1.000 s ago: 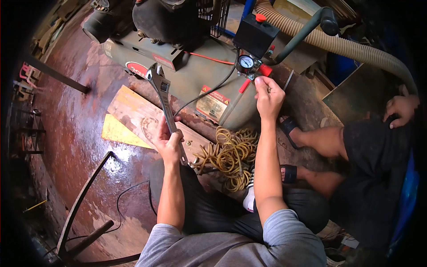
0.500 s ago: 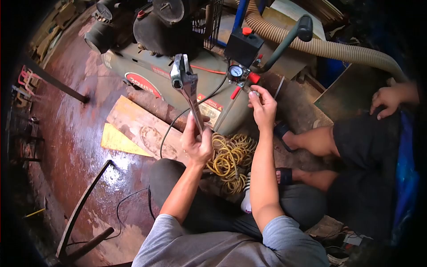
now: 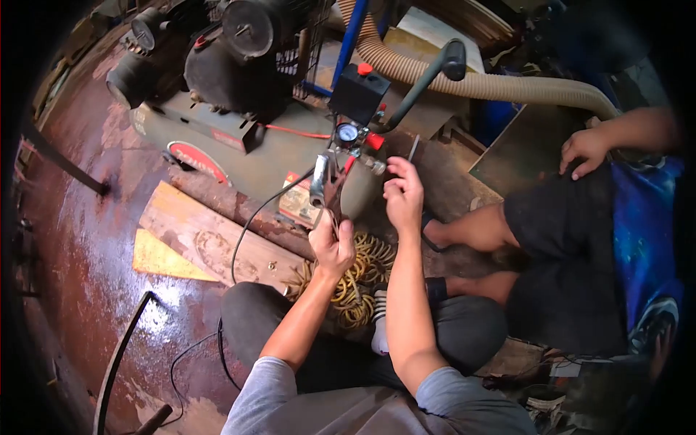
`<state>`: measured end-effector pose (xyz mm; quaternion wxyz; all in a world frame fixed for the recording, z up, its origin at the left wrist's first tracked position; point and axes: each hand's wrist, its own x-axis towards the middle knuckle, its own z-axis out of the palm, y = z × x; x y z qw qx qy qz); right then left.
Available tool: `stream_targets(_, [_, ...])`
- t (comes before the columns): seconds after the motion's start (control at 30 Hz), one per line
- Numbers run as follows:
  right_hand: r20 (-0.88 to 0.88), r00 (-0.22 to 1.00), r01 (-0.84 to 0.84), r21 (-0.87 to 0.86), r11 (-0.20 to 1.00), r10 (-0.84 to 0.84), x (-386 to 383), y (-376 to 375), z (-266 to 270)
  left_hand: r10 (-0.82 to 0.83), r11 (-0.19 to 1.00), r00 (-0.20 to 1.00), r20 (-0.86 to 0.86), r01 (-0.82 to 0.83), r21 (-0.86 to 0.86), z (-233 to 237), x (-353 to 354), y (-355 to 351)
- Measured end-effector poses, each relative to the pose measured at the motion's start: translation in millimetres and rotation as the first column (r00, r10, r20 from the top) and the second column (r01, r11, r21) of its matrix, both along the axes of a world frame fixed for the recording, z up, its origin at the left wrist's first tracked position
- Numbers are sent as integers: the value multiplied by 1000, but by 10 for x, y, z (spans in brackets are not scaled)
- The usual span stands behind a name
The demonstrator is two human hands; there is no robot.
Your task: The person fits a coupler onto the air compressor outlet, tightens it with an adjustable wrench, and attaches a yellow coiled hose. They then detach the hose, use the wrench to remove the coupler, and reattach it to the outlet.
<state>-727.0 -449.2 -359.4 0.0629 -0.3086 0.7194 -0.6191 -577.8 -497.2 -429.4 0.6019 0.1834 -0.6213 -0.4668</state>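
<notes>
My left hand (image 3: 333, 250) grips metal wrenches (image 3: 320, 185) by their handles, with their heads pointing up in front of the compressor tank (image 3: 264, 156). My right hand (image 3: 403, 194) is raised just right of a brass fitting (image 3: 372, 164); its fingers are curled, and whether they hold anything is too small to tell. Left of that fitting are the pressure gauge (image 3: 347, 133) and a red knob (image 3: 375, 141), below the black switch box (image 3: 359, 93).
A coiled yellow hose (image 3: 355, 301) lies on the floor by wooden boards (image 3: 210, 235). Another person's hand (image 3: 584, 152) rests at the right, above their dark shorts (image 3: 565, 225). A ribbed hose (image 3: 507, 87) crosses behind. A curved metal bar (image 3: 119, 355) stands lower left.
The view has shifted, moving the compressor left in the picture. My left hand has brought the wrenches nearer the gauge and fittings. My right hand has come slightly away from the fitting.
</notes>
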Motion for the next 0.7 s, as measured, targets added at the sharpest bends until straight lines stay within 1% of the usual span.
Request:
stream_targets(0.03, [-50,995,-86,7,996,86,-31,1,-42,27,998,999,37,-25,-59,91,-3,1])
stream_targets(0.07, [-113,985,-127,7,992,127,-57,4,-88,24,1000,994,105,-23,-17,190,46,88])
stream_targets(0.1, [-177,984,-32,31,999,37,-11,-9,-26,-18,1000,995,99,17,5,97,-9,118])
stream_targets(0.13, [-335,942,-13,15,1000,17,-27,-18,-17,-66,998,994,92,63,26,-25,-53,124])
stream_targets(0.17, [-236,971,10,128,992,21,-5,-13,53,-76,996,991,108,71,50,-54,-72,156])
stream_targets(0.2, [-287,958,34,150,988,11,26,-22,122,-87,994,989,121,79,70,-85,-98,179])
stream_targets(0.23, [-449,893,39,129,991,23,19,-60,211,-105,990,990,97,95,107,-201,-137,201])
stream_targets(0.27, [-595,802,33,114,993,41,1,-108,292,-118,984,990,75,106,144,-298,-192,234])
stream_targets(0.33, [-572,809,23,264,964,138,114,-215,458,-103,979,994,26,96,178,-204,-195,292])
stream_targets(0.4, [-687,709,86,308,948,159,72,-333,352,-65,994,998,-17,67,88,-48,-206,294])
stream_targets(0.47, [-717,620,65,451,890,318,-47,-377,381,-69,996,997,28,67,62,-39,-174,260])
stream_targets(0.5, [-744,569,64,465,883,350,-87,-384,392,-80,994,997,23,78,82,-117,-187,243])
stream_targets(0.53, [-732,571,73,495,866,370,-88,-390,393,-111,987,994,5,110,116,-136,-200,211])
stream_targets(0.57, [-721,586,106,521,847,371,-82,-390,382,-57,998,998,19,56,43,-159,-202,203])
stream_targets(0.6, [-705,602,133,550,824,374,-68,-391,381,3,1000,1000,30,-2,-26,-4,-161,203])
stream_targets(0.67, [-758,523,170,541,824,390,-98,-398,344,-26,999,1000,14,27,-21,-142,-164,168])
stream_targets(0.7, [-760,516,196,553,809,395,-123,-419,337,-40,999,998,41,40,-16,-178,-135,151])
